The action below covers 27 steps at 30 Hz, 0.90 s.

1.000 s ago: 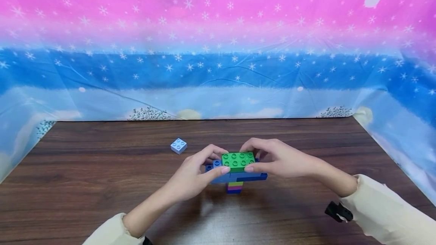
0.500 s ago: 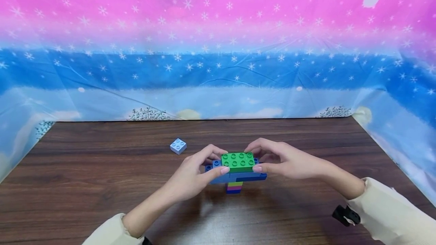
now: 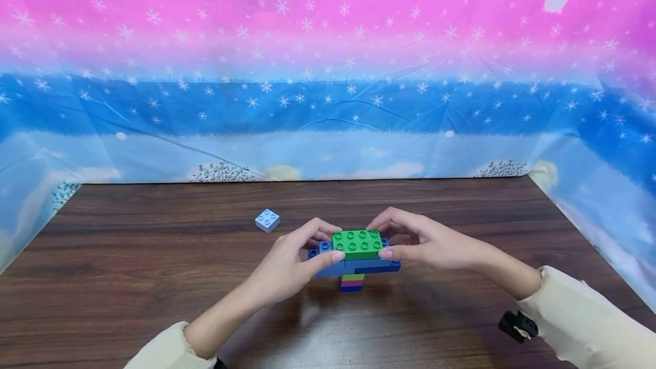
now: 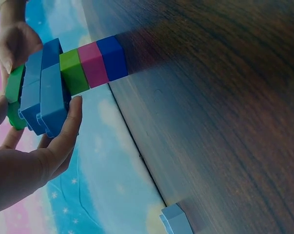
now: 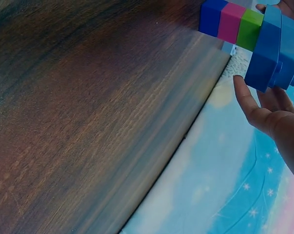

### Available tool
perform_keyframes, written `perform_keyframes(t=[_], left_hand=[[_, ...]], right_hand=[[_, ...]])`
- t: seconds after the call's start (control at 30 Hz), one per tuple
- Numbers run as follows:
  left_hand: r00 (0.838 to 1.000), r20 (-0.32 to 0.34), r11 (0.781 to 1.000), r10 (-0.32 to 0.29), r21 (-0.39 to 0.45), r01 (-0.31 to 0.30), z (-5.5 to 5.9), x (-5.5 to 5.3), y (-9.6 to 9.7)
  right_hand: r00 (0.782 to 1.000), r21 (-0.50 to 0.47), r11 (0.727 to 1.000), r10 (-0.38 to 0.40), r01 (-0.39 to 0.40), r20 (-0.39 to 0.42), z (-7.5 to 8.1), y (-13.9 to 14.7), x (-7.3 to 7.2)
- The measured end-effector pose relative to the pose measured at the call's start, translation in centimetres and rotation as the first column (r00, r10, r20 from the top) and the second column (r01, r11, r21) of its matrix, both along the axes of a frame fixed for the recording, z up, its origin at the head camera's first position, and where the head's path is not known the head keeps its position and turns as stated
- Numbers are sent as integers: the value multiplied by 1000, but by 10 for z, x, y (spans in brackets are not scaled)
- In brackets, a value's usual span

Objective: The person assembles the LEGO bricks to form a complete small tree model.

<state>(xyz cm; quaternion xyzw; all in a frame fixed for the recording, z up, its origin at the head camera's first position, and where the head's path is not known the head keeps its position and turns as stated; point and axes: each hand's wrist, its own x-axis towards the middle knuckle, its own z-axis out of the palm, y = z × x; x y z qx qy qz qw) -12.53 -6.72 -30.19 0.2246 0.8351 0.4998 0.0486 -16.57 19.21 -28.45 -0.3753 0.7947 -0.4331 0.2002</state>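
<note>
A green toy building brick [image 3: 357, 245] with two rows of studs tops a stack of bricks in the head view. Wider layers of blue bricks [image 4: 54, 100] lie beneath it, carried by a narrow column with a lime green brick [image 4: 73, 72], a pink brick [image 4: 93, 64] and a dark blue brick [image 4: 112, 57]. My left hand [image 3: 292, 261] pinches the green brick's left end, thumb in front and fingers behind. At its right end, my right hand [image 3: 435, 241] pinches it the same way. Fingers of both hands also reach alongside the blue layers in the wrist views.
A loose pale blue brick [image 3: 267, 221] with studs on top lies on the brown wood-grain table [image 3: 128, 266], behind and left of the stack. A printed cloth [image 3: 328, 101] hangs along the table's back edge and sides. A black device [image 3: 517, 326] hangs by the right sleeve.
My right thumb and fingers have shifted slightly right along the green brick to its end, mostly in the first half second. My left hand and the stack stay nearly still.
</note>
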Motion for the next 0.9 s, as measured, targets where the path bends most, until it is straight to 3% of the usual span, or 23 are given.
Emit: perform_keyframes(t=[0.33, 0.9], left_hand=[[999, -44, 1000, -19, 10, 20, 1, 1, 0], [999, -47, 999, 22, 44, -20, 0, 1, 2]], right_hand=[[1000, 1, 1000, -5, 5, 5, 1, -1, 0], [1000, -9, 1000, 3, -3, -8, 0, -2, -1]])
